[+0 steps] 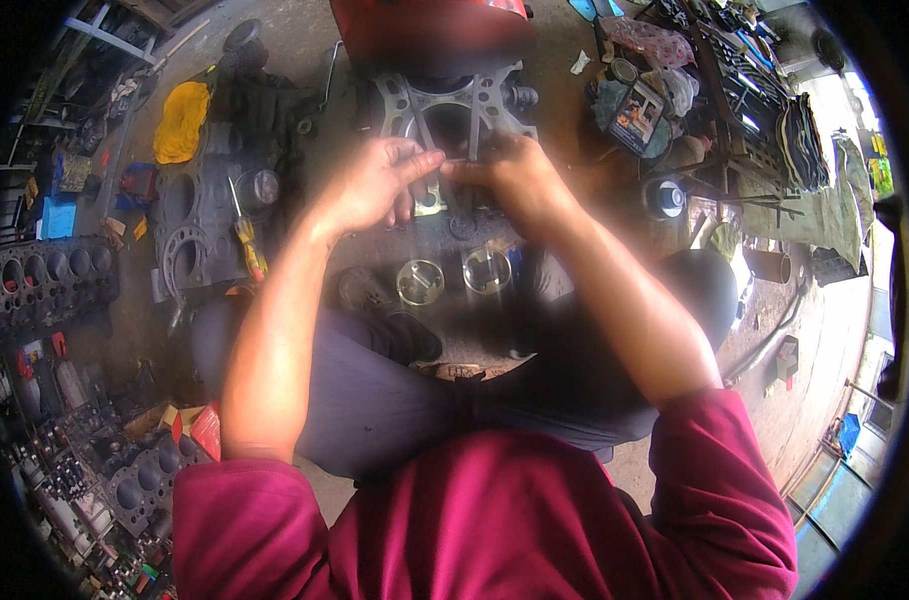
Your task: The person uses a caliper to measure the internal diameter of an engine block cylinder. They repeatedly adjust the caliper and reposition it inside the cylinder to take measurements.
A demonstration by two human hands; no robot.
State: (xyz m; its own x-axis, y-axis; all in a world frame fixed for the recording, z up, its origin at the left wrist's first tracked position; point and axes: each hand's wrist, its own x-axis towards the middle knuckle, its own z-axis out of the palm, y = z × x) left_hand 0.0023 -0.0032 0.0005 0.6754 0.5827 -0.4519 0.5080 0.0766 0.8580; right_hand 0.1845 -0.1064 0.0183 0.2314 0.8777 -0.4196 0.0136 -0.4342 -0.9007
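My left hand [380, 180] and my right hand [520, 180] meet in front of me, fingers curled and thumb tips close together. Between them they pinch a thin grey metal strip [474, 115]; its exact kind is hard to make out, and the fingers cover part of it. Just beyond lies a grey metal engine casting [395, 100] with round holes along its edges. Two round pistons, a left one [420, 282] and a right one [487, 270], stand on the floor between my legs, nearer than the hands.
A red machine part [435, 30] stands at the far side. On the left are a yellow cloth [182, 122], a yellow-handled screwdriver [247, 240] on flat engine parts, and an engine block [50, 270]. A cluttered metal rack [745, 100] and a white-topped can [665, 198] are at right.
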